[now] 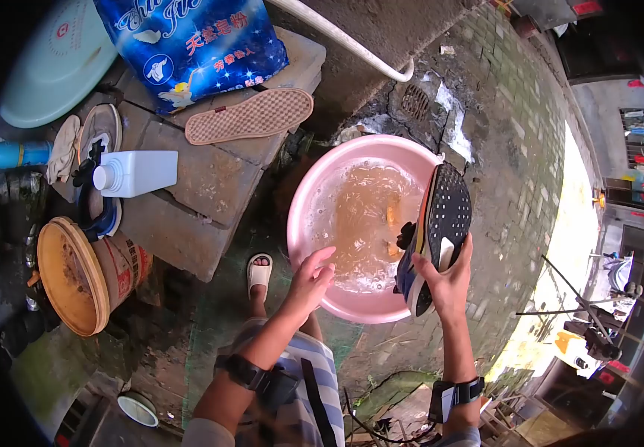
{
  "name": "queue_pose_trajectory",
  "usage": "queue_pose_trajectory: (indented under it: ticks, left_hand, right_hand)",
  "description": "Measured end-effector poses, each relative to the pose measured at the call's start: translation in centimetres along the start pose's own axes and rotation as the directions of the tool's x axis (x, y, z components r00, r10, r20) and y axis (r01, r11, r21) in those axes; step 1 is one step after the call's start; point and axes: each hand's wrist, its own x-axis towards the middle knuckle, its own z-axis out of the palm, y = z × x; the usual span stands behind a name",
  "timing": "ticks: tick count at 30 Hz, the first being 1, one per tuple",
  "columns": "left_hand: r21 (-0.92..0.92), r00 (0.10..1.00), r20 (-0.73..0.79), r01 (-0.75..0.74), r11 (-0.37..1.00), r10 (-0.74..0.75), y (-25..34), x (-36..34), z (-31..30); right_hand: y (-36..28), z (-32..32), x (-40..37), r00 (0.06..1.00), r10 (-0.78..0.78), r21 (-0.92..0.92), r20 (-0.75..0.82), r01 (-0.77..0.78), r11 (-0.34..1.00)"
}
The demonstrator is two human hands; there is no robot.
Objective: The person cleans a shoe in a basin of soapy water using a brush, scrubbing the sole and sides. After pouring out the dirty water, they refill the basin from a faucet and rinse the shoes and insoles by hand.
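My right hand (447, 287) grips a sneaker (445, 216) by its side, over the right part of a pink basin (303, 216). The shoe is tilted so its black sole with pale dots shows, and dark laces hang at its left side. Over the basin's near left rim, my left hand (311, 281) is empty, with fingers apart. Cloudy brown water (363, 201) with suds fills the basin. An orange-tan object (392, 212) shows in the water, partly hidden by the shoe.
On the stone slab (203, 194) at left are a blue soap powder bag (203, 52), an insole (251, 118), a white bottle (139, 173) and another shoe (100, 134). Beside it stands an orange-rimmed bucket (76, 276). A white pipe (344, 37) and drain grate (415, 102) lie beyond the basin.
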Motion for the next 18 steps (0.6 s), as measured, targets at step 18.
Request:
queue_pose_trajectory:
  ticks: [18]
  left_hand:
    - [0.048, 0.988, -0.113, -0.104, 0.993, 0.109, -1.7, 0.6, -0.8]
  right_hand:
    - [-1.3, 1.3, 1.0, 0.999, 0.016, 0.107, 0.043, -0.021, 0.994]
